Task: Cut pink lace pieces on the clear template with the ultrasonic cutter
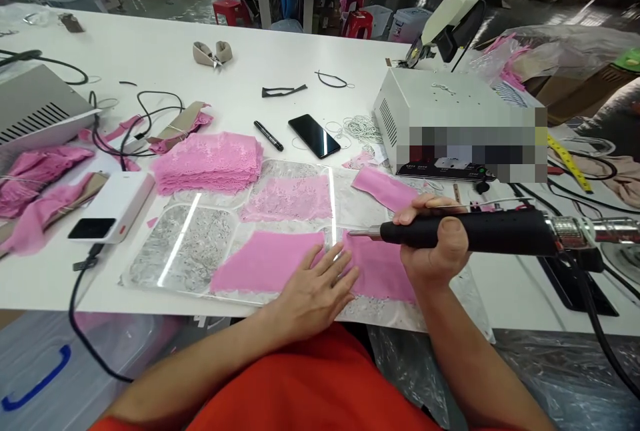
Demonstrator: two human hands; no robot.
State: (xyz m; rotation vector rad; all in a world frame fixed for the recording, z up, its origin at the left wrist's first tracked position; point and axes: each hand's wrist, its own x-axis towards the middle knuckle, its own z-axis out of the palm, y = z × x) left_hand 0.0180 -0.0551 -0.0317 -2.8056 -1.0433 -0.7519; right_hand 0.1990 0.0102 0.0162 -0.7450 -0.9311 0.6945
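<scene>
My left hand point(315, 287) lies flat with its fingers spread over the edges of two plain pink fabric pieces. One pink piece point(260, 261) stretches to its left, and another pink piece point(383, 267) is on its right. My right hand point(440, 244) is wrapped around a black handheld tool point(490, 231) with a slim metal tip. That tip points left, over the upper left corner of the right-hand piece; whether it touches is unclear. Beneath the fabric is a patterned clear mat point(185, 251). A pink lace piece point(293, 197) and a smaller pink strip point(383, 189) lie farther back.
A stack of pink lace point(207, 161) and a white power bank point(113, 207) with a black cable stand on the left. Behind are a marker point(269, 136) and a phone point(314, 135). A grey control box point(450, 101) occupies the right, with cables running beside it.
</scene>
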